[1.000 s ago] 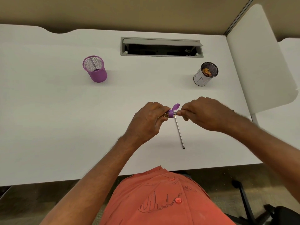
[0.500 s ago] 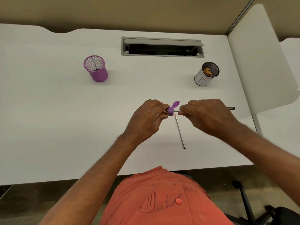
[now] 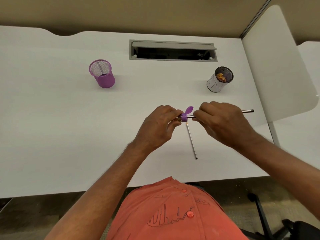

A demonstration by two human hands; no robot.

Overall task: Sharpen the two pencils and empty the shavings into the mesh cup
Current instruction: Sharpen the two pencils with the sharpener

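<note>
I grip the purple sharpener in my left hand, right hand pinching the pencil at 3 o'clock; I'd twist steadily, pushing straight inward.

Orange buttoned shirt, bare forearms

One head-worn wide view looks steeply down over the white desk

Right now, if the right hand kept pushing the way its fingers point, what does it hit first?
The purple sharpener, held by the left hand. The right hand pinches the pencil already entering it. Depth looks matched, though unconfirmed.
</note>
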